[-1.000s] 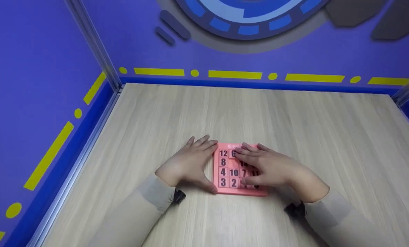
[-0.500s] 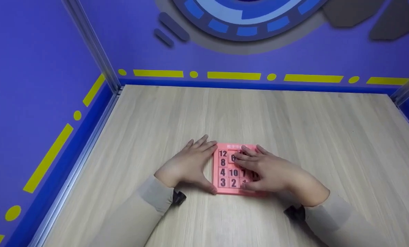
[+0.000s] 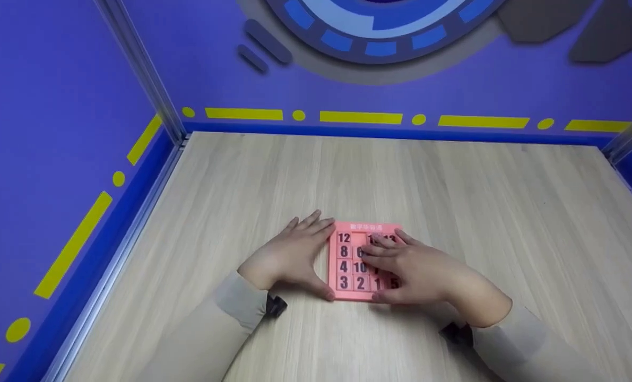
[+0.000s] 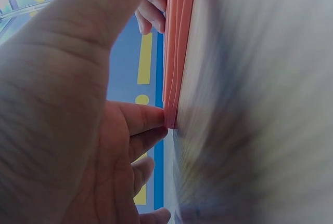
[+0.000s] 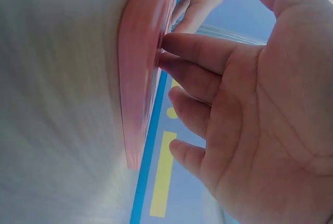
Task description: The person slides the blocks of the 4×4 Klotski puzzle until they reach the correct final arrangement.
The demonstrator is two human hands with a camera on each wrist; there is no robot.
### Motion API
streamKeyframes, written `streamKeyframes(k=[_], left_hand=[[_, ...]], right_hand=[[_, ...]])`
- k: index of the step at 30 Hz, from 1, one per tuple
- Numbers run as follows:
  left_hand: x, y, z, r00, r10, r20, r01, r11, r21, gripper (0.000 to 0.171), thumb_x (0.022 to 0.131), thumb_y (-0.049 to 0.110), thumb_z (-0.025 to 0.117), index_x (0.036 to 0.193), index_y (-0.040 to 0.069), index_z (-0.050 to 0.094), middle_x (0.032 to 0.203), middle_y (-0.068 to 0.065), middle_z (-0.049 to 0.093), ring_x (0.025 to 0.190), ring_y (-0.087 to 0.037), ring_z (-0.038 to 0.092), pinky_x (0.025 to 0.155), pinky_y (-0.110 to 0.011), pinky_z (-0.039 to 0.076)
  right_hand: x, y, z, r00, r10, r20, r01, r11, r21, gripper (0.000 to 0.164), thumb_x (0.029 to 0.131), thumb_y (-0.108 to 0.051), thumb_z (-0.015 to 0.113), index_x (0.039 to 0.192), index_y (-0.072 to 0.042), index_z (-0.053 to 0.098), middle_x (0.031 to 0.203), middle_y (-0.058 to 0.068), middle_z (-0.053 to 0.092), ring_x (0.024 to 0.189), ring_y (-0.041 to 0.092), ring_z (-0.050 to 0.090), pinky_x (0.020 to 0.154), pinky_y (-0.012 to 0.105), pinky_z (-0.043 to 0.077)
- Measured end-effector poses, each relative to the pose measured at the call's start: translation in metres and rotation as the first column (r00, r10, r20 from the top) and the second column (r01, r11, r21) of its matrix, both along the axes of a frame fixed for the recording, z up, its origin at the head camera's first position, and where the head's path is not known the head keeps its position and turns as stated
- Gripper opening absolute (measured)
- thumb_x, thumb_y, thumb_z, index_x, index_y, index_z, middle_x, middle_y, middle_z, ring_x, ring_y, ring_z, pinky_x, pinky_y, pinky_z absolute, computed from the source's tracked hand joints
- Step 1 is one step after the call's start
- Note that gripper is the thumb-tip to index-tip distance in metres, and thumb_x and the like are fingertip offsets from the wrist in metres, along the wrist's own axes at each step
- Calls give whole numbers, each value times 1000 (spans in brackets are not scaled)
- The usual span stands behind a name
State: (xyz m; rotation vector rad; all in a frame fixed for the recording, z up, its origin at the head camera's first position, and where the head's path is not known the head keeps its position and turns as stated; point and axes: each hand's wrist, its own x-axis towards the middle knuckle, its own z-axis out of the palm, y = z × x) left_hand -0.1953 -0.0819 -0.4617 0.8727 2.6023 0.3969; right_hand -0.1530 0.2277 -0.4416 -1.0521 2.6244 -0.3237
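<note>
A pink sliding number puzzle [image 3: 342, 298] lies flat on the table with black-numbered square tiles. My left hand [image 3: 289, 257] is spread along its left side, thumb at the near corner and index finger at the far one. In the left wrist view, that straight index finger [image 4: 143, 117] touches the frame's corner. My right hand [image 3: 427, 273] lies over the right part of the board, covering several tiles. Its fingertips touch the 6 tile [image 3: 358, 252], below the vacant slot in the top row. In the right wrist view, two fingertips [image 5: 169, 42] meet the board's upper face.
The board rests on a light wood-grain table [image 3: 273, 180]. A blue-purple wall [image 3: 231, 85] with yellow markings rises behind it, and another wall [image 3: 45, 132] stands at the left. A metal rail [image 3: 109, 270] runs along the table's left edge.
The 6 tile has slid from the top row down into the second row, leaving its former slot vacant. My right hand has moved slightly toward me; the left hand stays in place.
</note>
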Motion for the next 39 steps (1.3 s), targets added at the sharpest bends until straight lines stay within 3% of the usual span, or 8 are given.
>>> streamKeyframes(k=[6, 11, 19, 31, 39], left_hand=[[1, -1, 1, 1000, 6, 14, -6, 1000, 0, 155, 66, 81, 95, 183, 16, 17, 193, 3, 10, 181, -25, -3, 147, -57, 2], [3, -1, 0, 1000, 2, 24, -2, 1000, 6, 154, 68, 78, 96, 183, 16, 16, 193, 3, 8, 181, -26, -4, 147, -57, 0], [2, 0, -3, 999, -10, 37, 11, 1000, -5, 151, 70, 76, 95, 183, 15, 15, 193, 3, 6, 181, -25, -3, 147, -58, -1], [2, 1, 1, 999, -23, 32, 23, 1000, -13, 151, 71, 77, 93, 183, 15, 13, 193, 3, 3, 181, -25, -5, 147, -57, -2], [2, -1, 1, 999, -24, 25, 24, 1000, -14, 151, 72, 78, 92, 183, 15, 12, 193, 3, 3, 180, -24, -5, 147, -57, 0]], right_hand=[[-8, 7, 5, 1000, 9, -28, -10, 999, -33, 76, 105, -58, 72, 165, -14, 60, 171, 8, 58, 169, 38, 43, 141, 68, 28], [-15, 14, 6, 998, -30, -56, 29, 999, -24, 78, 105, -56, 73, 166, -9, 58, 174, 11, 55, 171, 42, 38, 139, 71, 31], [-19, 18, -1, 997, -74, -21, 73, 997, -9, 77, 105, -52, 73, 167, -8, 57, 176, 12, 51, 171, 42, 37, 139, 70, 31], [-22, 17, -3, 994, -97, 50, 98, 995, -20, 82, 106, -58, 71, 169, -9, 54, 179, 11, 48, 173, 40, 34, 142, 66, 28], [-25, 11, -4, 993, -77, 85, 80, 996, -31, 88, 104, -61, 72, 171, -9, 50, 180, 10, 47, 174, 40, 31, 143, 67, 26]])
